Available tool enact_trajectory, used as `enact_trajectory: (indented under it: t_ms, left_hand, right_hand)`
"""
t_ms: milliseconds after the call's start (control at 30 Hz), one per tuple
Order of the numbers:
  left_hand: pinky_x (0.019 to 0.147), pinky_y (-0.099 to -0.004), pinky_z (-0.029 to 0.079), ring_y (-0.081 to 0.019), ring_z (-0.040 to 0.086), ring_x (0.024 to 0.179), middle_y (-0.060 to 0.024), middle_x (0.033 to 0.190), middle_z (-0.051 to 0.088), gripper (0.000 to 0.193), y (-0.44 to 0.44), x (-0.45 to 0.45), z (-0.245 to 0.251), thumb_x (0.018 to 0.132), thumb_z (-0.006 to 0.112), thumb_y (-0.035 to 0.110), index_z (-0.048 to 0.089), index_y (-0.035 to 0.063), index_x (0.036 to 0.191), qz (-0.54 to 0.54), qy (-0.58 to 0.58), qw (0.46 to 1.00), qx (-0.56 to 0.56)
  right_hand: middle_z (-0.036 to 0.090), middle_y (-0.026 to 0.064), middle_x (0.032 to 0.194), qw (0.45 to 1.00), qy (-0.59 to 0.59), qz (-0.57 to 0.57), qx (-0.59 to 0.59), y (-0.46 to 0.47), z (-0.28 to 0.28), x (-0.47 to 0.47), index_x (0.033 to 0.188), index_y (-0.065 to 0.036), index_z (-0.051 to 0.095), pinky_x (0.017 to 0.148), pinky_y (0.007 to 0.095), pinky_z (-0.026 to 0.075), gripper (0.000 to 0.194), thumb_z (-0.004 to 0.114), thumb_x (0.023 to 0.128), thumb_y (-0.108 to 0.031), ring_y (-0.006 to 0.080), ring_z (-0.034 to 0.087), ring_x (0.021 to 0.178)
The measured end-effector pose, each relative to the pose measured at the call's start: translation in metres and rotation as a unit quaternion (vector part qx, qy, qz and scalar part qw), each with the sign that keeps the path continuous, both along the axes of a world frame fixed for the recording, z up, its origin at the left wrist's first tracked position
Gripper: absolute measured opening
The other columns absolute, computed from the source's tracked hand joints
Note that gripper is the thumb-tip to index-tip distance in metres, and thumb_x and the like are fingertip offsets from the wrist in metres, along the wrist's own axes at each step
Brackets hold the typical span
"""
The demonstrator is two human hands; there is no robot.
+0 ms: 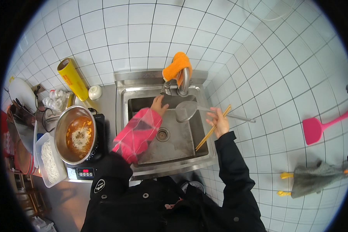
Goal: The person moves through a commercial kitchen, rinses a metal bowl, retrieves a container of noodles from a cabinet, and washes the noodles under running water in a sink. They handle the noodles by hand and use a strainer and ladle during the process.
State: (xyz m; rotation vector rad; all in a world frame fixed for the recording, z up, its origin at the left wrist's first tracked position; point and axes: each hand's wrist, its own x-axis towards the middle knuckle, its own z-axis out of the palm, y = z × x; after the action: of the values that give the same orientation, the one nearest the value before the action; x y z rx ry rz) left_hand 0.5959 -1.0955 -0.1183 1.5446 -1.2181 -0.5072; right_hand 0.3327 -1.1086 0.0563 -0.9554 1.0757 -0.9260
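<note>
A wire-mesh skimmer (186, 111) and a pair of wooden chopsticks (205, 140) are in my right hand (220, 123), over the right rim of the stainless steel sink (174, 145). The skimmer's mesh hangs above the basin; its metal handle runs right, past my fingers. Slanting down to the left, the chopsticks have their tips over the basin. My left hand (159, 106) is empty with its fingers apart, just below the base of the faucet (185, 82). Whether it touches the faucet's lever cannot be made out. A pink sleeve cover (139, 133) wraps my left forearm.
An orange cloth (178, 66) drapes over the faucet. Left of the sink, a steel pot (59, 136) of red-orange soup sits on an induction cooker (100, 139). Beside it are a plastic tub of noodles (50, 165), a yellow film roll (72, 79) and a white bowl (95, 92).
</note>
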Motion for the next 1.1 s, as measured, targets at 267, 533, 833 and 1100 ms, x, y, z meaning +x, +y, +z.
enact_trajectory:
  t_ms: [267, 533, 833, 1100]
  left_hand:
    - [0.084, -0.0379, 0.04, -0.0342, 0.05, 0.098, -0.0177, 0.112, 0.048, 0.045, -0.077, 0.027, -0.037, 0.075, 0.058, 0.022, 0.047, 0.0043, 0.114, -0.04, -0.206, 0.966, 0.15]
    - [0.084, -0.0338, 0.04, -0.0273, 0.053, 0.096, -0.0158, 0.107, 0.053, 0.035, -0.033, -0.017, 0.015, 0.084, 0.049, 0.023, 0.049, 0.006, 0.114, -0.104, -0.01, 0.993, -0.052]
    - [0.081, -0.0344, 0.04, -0.0293, 0.054, 0.092, -0.0129, 0.1, 0.057, 0.033, -0.016, -0.059, 0.011, 0.083, 0.045, 0.03, 0.054, 0.0094, 0.107, -0.059, -0.123, 0.988, 0.067]
    - [0.078, -0.0281, 0.041, -0.0204, 0.056, 0.088, -0.0114, 0.095, 0.06, 0.037, -0.025, -0.031, -0.05, 0.086, 0.043, 0.033, 0.056, 0.0046, 0.106, -0.078, 0.295, 0.934, 0.188]
  right_hand:
    - [0.057, 0.0132, 0.102, 0.996, -0.053, 0.027, 0.06, -0.017, -0.044, 0.012, 0.112, -0.005, 0.048, 0.063, 0.024, 0.043, 0.035, 0.039, 0.089, -0.031, 0.0045, 0.04, 0.057]
    - [0.058, 0.0125, 0.098, 0.998, -0.021, 0.029, 0.06, -0.026, -0.064, 0.022, 0.11, -0.005, 0.05, 0.061, 0.0239, 0.041, 0.036, 0.041, 0.088, -0.032, 0.0042, 0.042, 0.062]
    - [0.056, 0.0059, 0.082, 1.0, 0.0, 0.003, 0.0, -0.001, -0.097, 0.044, 0.097, -0.004, 0.055, 0.046, 0.0211, 0.037, 0.024, 0.044, 0.088, -0.023, 0.0085, 0.055, 0.071]
    - [0.039, -0.0018, 0.056, 0.998, -0.053, 0.0, 0.022, 0.007, -0.106, 0.041, 0.095, -0.002, 0.054, 0.043, 0.0207, 0.03, 0.022, 0.045, 0.088, -0.021, 0.004, 0.03, 0.046]
